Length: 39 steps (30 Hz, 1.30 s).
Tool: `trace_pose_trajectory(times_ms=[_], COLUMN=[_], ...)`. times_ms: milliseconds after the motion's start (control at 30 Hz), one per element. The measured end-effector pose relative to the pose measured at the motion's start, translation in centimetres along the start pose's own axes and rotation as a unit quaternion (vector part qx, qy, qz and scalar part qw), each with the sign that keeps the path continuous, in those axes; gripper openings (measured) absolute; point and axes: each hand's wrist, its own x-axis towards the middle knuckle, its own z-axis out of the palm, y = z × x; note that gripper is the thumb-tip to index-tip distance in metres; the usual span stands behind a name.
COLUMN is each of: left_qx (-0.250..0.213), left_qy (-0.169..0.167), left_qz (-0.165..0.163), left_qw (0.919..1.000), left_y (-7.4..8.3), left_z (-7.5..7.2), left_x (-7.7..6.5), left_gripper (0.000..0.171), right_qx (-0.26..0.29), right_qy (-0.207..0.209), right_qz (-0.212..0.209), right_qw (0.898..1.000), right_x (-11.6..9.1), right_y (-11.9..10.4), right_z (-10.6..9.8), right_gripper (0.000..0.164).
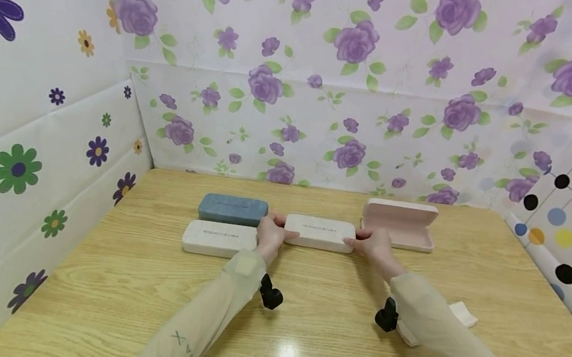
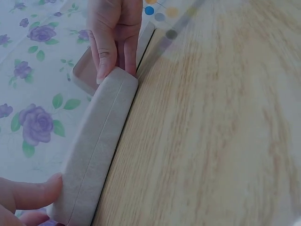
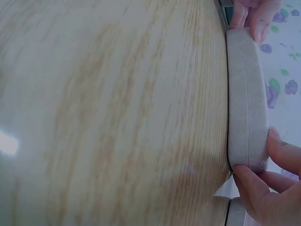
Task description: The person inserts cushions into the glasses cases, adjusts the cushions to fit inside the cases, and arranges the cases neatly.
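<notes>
A closed white glasses case (image 1: 319,236) with printed lettering lies flat on the wooden table in front of me. My left hand (image 1: 271,238) grips its left end, thumb along the front edge. At the opposite end, my right hand (image 1: 377,250) holds it the same way between thumb and fingers. The left wrist view shows the case's seamed side (image 2: 96,141) and the right hand (image 2: 115,35) at the far end. In the right wrist view, fingers and thumb of the right hand (image 3: 280,190) pinch the near end; the left hand (image 3: 256,16) is at the other.
Left of my hands lie a blue glasses case (image 1: 232,210) and, before it, another white case (image 1: 218,239). An opened case with pink lining (image 1: 398,223) stands at the back right. A pale folded cloth (image 1: 463,314) lies partly under my right forearm. Flowered sheeting (image 1: 319,117) hangs behind the table.
</notes>
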Motion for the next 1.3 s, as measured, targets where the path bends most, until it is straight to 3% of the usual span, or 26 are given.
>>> trace_pose_trajectory(times_ms=[267, 500, 700, 833, 967, 1167, 1300], left_qx=[0.010, 0.071, 0.076, 0.087, 0.083, 0.113, 0.120], left_qy=[0.032, 0.061, 0.080, 0.078, 0.047, 0.021, 0.014], left_qz=[0.012, -0.004, 0.001, -0.001, -0.010, 0.004, 0.008], left_qw=[0.9994, 0.9956, 0.9939, 0.9931, 0.9954, 0.9933, 0.9927], left_y=[-0.3, -0.5, -0.5, 0.3, 2.1, 5.0, 5.6], left_z=[0.2, 1.0, 1.8, 1.5, 0.4, -1.5, -2.0], left_x=[0.3, 1.3, 2.3, 2.0, 1.0, -0.9, -1.3], left_gripper=[0.042, 0.040, 0.040, 0.042, 0.048, 0.053, 0.053], right_qx=[0.004, -0.048, -0.036, -0.030, -0.038, -0.014, -0.008], right_qy=[0.021, 0.074, 0.094, 0.108, 0.098, 0.049, 0.034], right_qz=[0.030, 0.025, 0.011, 0.020, 0.011, -0.008, 0.002], right_qw=[0.999, 0.996, 0.995, 0.994, 0.994, 0.999, 0.999], right_x=[0.7, 6.1, 7.3, 7.5, 7.1, 5.1, 4.4], right_y=[-0.2, 4.8, 4.7, 4.6, 4.1, 1.7, 0.6], right_z=[0.7, 2.9, 3.4, 3.7, 3.4, 2.6, 2.4], right_gripper=[0.046, 0.045, 0.047, 0.047, 0.045, 0.040, 0.041])
